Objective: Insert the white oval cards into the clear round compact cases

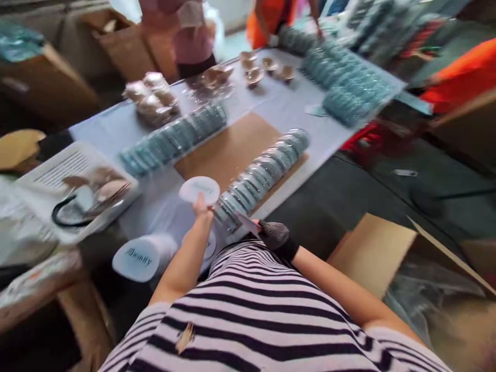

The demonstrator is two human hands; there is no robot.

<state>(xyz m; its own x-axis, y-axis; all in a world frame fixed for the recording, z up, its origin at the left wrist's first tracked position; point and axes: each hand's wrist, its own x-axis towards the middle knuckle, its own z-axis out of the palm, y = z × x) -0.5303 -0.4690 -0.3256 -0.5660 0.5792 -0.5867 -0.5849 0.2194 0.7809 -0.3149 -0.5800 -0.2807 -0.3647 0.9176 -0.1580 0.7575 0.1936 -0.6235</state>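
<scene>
Surrounding the white table (296,106): cardboard boxes (50,85)

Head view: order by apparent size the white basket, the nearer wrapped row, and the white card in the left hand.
1. White basket
2. Nearer wrapped row
3. White card

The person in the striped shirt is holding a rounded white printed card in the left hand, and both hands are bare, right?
Not quite: the right hand wears a dark striped glove, as the head view shows. The left hand is bare and does hold the rounded white printed card.
</scene>
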